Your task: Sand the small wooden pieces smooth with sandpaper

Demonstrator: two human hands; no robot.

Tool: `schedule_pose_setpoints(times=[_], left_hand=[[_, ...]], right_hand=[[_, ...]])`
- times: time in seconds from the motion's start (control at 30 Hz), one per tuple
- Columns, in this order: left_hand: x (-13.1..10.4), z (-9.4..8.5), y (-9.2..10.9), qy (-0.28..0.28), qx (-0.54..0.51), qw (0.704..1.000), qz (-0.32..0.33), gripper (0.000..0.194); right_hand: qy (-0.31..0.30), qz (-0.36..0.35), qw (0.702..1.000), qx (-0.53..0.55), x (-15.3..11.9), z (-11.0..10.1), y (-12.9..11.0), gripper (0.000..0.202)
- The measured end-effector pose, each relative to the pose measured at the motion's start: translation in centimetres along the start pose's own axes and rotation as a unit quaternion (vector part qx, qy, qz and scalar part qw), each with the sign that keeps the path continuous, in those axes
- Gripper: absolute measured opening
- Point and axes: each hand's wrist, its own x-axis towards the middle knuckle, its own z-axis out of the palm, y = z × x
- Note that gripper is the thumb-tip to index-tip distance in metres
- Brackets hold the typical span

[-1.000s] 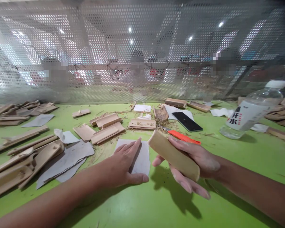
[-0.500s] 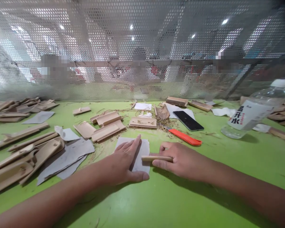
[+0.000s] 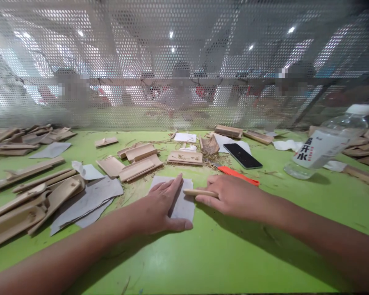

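Note:
My left hand (image 3: 160,205) lies flat with fingers stretched out, holding down a pale grey sheet (image 3: 184,209) that looks like sandpaper. In my right hand (image 3: 226,193) a narrow bamboo piece (image 3: 199,192) is gripped between thumb and fingers. The piece's free end is over the right part of the sheet; whether it touches cannot be made out. Just behind my right hand lies an orange utility knife (image 3: 238,175), partly covered by it. Beyond the sheet are several cut bamboo pieces (image 3: 141,167) and one with a carved pattern (image 3: 184,157).
More bamboo pieces (image 3: 15,229) and grey sheets (image 3: 92,196) are piled at left. A black phone (image 3: 242,155) lies on white paper, and a clear water bottle (image 3: 320,147) stands at right. Shavings litter the green table (image 3: 184,262). A perforated screen (image 3: 184,110) closes off the back.
My right hand with the bamboo piece has moved slightly away from me over the sheet, covering more of the knife. My left hand has stayed in place.

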Motion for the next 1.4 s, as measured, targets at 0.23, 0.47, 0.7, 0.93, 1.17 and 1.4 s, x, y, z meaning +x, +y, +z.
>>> schedule_pose_setpoints(times=[0.23,0.47,0.7,0.93,1.17,1.4], left_hand=[[0.1,-0.1,0.1,-0.01,0.009,1.0,0.005,0.12],[0.2,0.0,-0.3,0.006,-0.017,1.0,0.015,0.124],[0.3,0.3,-0.6,0.017,-0.03,0.999,0.033,0.121],[0.2,0.0,-0.1,0.004,-0.022,1.0,0.011,0.121],[0.2,0.1,-0.1,0.014,-0.026,0.999,0.018,0.118],[0.1,-0.1,0.2,-0.003,-0.026,1.0,0.003,0.12]], right_hand=[[0.017,0.091,0.987,-0.128,0.5,-0.5,1.1,0.058],[-0.085,0.026,0.919,0.385,0.2,0.5,2.6,0.078],[-0.139,-0.031,0.874,0.464,-0.4,1.2,2.1,0.075],[-0.111,-0.047,0.903,0.411,-0.6,1.2,2.3,0.07],[-0.096,-0.066,0.902,0.416,-0.8,0.8,1.7,0.057],[-0.053,-0.027,0.953,0.296,-0.9,0.9,1.6,0.062]])
